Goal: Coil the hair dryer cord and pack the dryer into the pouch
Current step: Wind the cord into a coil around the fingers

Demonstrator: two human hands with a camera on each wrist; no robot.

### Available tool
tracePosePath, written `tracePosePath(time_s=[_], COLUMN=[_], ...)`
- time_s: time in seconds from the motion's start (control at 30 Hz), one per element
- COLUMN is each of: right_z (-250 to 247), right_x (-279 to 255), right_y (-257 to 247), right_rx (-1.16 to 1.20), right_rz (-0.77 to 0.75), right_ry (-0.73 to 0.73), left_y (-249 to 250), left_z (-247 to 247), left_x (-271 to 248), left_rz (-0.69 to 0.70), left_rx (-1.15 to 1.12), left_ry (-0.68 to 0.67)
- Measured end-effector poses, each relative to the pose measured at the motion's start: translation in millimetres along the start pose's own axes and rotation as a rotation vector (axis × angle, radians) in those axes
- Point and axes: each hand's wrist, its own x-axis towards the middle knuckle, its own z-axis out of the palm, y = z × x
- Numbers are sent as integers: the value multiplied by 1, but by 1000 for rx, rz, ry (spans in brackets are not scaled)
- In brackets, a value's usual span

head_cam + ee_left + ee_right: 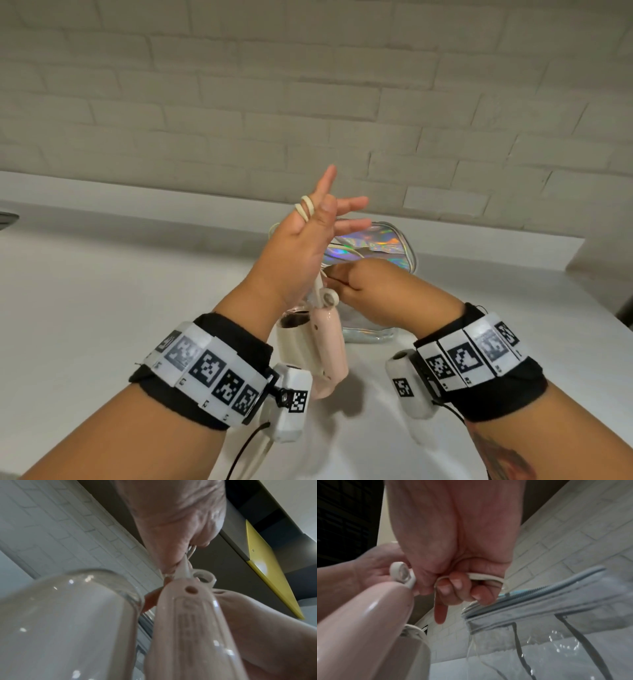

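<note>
Cord [306, 208] is looping twice around the left hand [301, 246], whose fingers are spreading straight and open above the counter [102, 308]. Below that hand the pink hair dryer [327, 346] is hanging, handle uppermost. The right hand [356, 286] is curling around the cord just beside the handle's hanging ring [401, 573]. Behind both hands the shiny pouch [383, 245] is standing against the brick wall [308, 85]. Embossed lettering on the handle is too blurred to read.

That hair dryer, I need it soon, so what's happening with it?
A person is winding the cord around their raised left hand, fingers spread. The right hand feeds cord, curled round it. The pink hair dryer hangs below the hands. The iridescent pouch waits behind on the counter, dryer not yet packed.
</note>
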Motion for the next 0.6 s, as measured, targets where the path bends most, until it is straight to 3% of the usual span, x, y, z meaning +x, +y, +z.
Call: tracePosePath(time_s=[0.17, 0.3, 0.5, 0.6], right_z=[-16, -41, -73, -82], right_x=[-12, -24, -25, -17], right_y=[-4, -11, -10, -3], right_rx=[-74, 7, 498, 684], right_rz=[-106, -160, -180, -226], right_ry=[24, 93, 173, 196], left_y=[8, 6, 10, 17], left_z=[-1, -5, -14, -20], left_x=[11, 10, 1, -1], left_rz=[-43, -120, -144, -176], left_rx=[238, 410, 436, 370], left_ry=[85, 48, -20, -142])
